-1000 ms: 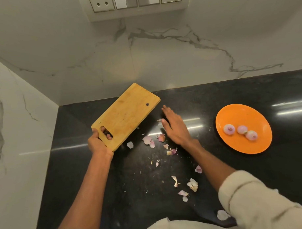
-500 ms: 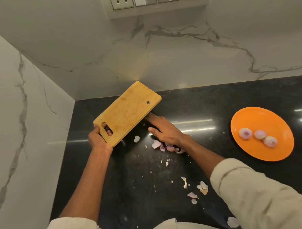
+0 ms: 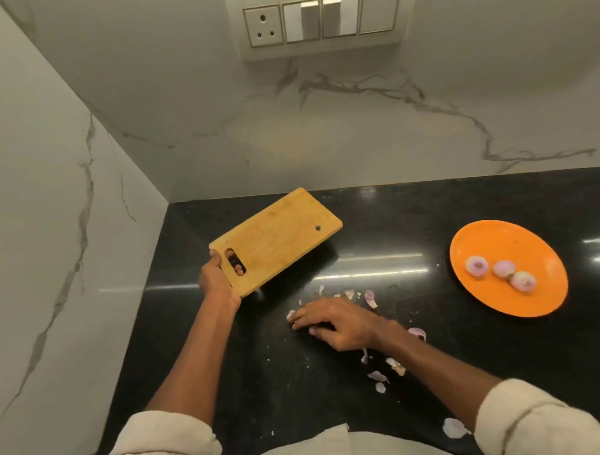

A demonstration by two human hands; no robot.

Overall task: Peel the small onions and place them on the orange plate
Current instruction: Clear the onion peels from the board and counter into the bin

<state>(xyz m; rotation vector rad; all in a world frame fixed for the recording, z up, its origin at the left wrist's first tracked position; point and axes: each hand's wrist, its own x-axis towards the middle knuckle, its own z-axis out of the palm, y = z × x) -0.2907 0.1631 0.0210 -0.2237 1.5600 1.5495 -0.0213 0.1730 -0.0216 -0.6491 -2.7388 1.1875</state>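
Three peeled small onions (image 3: 502,270) lie together on the orange plate (image 3: 516,242) at the right of the black counter. My left hand (image 3: 217,279) grips the handle end of a wooden cutting board (image 3: 278,238), fingers through its slot, and holds it tilted above the counter. My right hand (image 3: 336,323) lies palm down on the counter among loose onion peels (image 3: 369,298), fingers spread and slightly curled over some of them. Whatever lies under the palm is hidden.
More peels (image 3: 382,374) are scattered along my right forearm, and one flake (image 3: 453,428) lies near the counter's front edge. Marble walls close the counter at the left and back. A switch panel (image 3: 320,20) is mounted on the back wall.
My right hand has swept toward me across the counter, dragging peels with it. The board stays raised in my left hand. The camera has tilted, so everything sits lower in view.
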